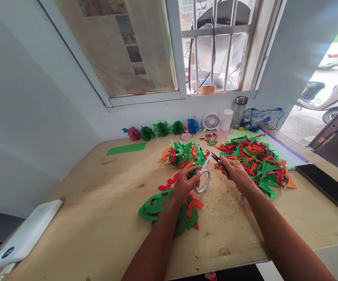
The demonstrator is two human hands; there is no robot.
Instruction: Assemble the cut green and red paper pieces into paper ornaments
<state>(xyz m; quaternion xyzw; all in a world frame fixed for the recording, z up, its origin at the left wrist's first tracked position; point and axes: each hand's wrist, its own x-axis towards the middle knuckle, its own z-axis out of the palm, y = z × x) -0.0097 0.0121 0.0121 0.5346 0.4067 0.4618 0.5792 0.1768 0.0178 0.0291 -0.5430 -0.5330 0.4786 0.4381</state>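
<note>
My left hand (184,182) is closed on a roll of tape (208,182), whose white strip (206,163) stretches up and to the right. A bit of dark green shows at those fingers; I cannot make out what it is. In my right hand (233,171) is a pair of dark scissors (217,159), with the blades by the strip's upper end. Beneath my left forearm lie curved green paper cutouts (154,205), with red and orange ones among them. Just beyond my hands sits a bundle of green, red and orange paper pieces (186,153) with white bits.
A heap of paper scraps (256,154) spreads on the right beside a black phone (327,187). Along the wall stand folded paper figures (161,128), a small fan (211,121) and a glass bottle (239,112). A white device (28,232) lies at the table's left edge.
</note>
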